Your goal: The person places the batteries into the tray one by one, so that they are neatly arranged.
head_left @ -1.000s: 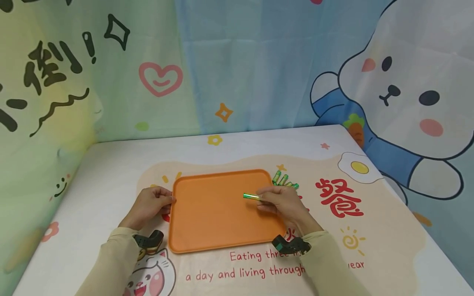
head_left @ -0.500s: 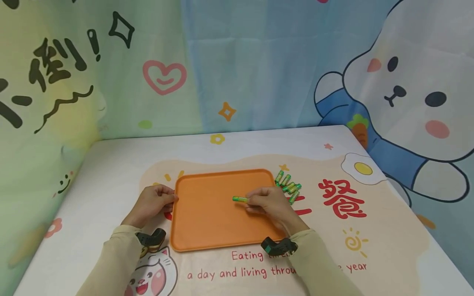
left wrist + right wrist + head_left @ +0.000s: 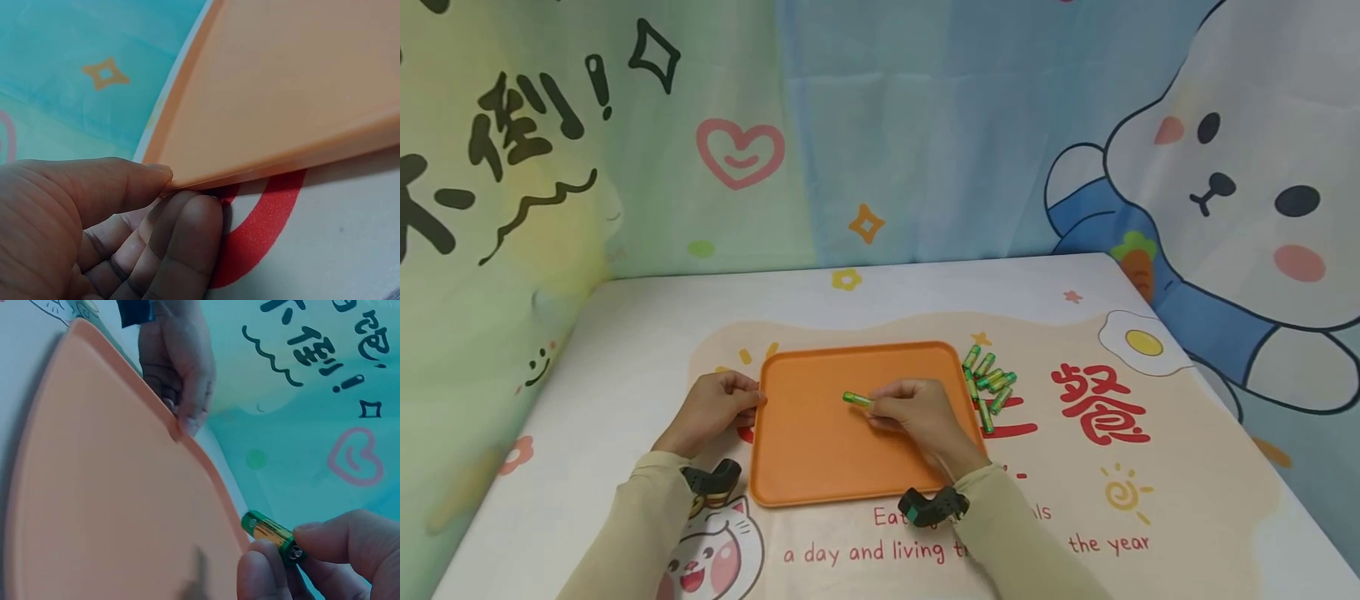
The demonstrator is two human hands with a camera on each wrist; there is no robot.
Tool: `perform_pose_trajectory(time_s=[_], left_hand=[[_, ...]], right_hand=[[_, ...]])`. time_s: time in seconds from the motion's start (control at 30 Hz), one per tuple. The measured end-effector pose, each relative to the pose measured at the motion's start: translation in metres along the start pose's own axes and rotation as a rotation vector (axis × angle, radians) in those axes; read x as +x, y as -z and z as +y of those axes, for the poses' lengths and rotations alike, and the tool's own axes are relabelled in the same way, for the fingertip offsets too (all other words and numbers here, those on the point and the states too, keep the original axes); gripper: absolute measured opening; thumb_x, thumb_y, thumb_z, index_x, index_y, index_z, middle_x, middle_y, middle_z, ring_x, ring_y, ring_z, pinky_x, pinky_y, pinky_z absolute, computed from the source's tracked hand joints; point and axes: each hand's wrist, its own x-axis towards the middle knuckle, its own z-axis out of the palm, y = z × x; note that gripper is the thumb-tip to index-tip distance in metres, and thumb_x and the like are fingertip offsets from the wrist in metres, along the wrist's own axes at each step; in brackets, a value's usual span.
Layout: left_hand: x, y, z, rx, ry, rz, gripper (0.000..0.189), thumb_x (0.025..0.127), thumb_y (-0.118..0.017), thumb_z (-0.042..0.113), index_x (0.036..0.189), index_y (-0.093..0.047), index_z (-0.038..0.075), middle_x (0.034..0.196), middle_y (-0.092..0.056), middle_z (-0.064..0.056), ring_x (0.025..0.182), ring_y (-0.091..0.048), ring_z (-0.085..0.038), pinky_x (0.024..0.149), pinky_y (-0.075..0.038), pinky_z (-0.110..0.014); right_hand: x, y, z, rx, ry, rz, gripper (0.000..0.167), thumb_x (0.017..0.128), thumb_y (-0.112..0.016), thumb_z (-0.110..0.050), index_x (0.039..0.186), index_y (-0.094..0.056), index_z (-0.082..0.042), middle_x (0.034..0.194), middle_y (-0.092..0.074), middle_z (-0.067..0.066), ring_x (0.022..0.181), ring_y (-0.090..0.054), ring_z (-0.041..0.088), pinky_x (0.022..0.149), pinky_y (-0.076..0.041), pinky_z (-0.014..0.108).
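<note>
Head view: right hand (image 3: 917,414) pinches a small green battery (image 3: 857,400) above the orange tray (image 3: 820,462). The left hand (image 3: 718,410) grips the tray's left rim, thumb on top, fingers beneath. Loose batteries (image 3: 990,380) lie on the worktop (image 3: 647,333), just beside the tray's right edge. Judged risk — the cylinder may roll if let go on its side, more so if the left hand tilts the tray; a sideways push could scatter the loose ones.
</note>
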Motion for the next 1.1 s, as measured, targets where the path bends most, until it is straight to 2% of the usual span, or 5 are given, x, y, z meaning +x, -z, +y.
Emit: perform_pose_trajectory(time_s=[0.47,0.7,0.87,1.1], left_hand=[[0.000,0.001,0.000,-0.011,-0.003,-0.004,0.018,0.100,-0.066,0.009,0.110,-0.067,-0.006,0.093,-0.070,-0.011,0.075,-0.066,-0.016,0.067,-0.059,-0.024],[0.001,0.000,0.000,-0.004,0.010,0.006,0.020,0.100,-0.067,0.011,0.111,-0.067,-0.005,0.092,-0.069,-0.010,0.073,-0.064,-0.015,0.066,-0.058,-0.024],[0.001,0.001,0.000,-0.014,0.008,0.004,0.019,0.099,-0.067,0.010,0.111,-0.066,-0.006,0.090,-0.068,-0.009,0.072,-0.064,-0.015,0.065,-0.057,-0.023],[0.003,0.001,-0.002,-0.016,0.012,0.002,0.019,0.100,-0.067,0.010,0.111,-0.066,-0.005,0.092,-0.069,-0.010,0.073,-0.064,-0.015,0.066,-0.058,-0.024]], right_hand=[[-0.002,-0.035,0.011,0.007,0.062,0.040,0.016,0.085,-0.076,0.006,0.100,-0.077,0.010,0.096,-0.073,0.016,0.084,-0.074,0.020,0.078,-0.063,0.031],[-0.004,-0.055,0.017,-0.071,0.101,0.086,0.015,0.085,-0.078,-0.002,0.098,-0.079,0.004,0.092,-0.074,0.013,0.080,-0.072,0.016,0.074,-0.062,0.027],[-0.005,-0.070,0.019,-0.180,0.132,0.138,0.011,0.084,-0.080,-0.008,0.094,-0.082,-0.005,0.088,-0.075,0.006,0.075,-0.068,0.013,0.067,-0.058,0.023],[-0.007,-0.084,0.018,-0.274,0.155,0.193,0.007,0.084,-0.082,-0.012,0.090,-0.084,-0.012,0.086,-0.076,-0.001,0.076,-0.064,0.012,0.066,-0.052,0.027]])
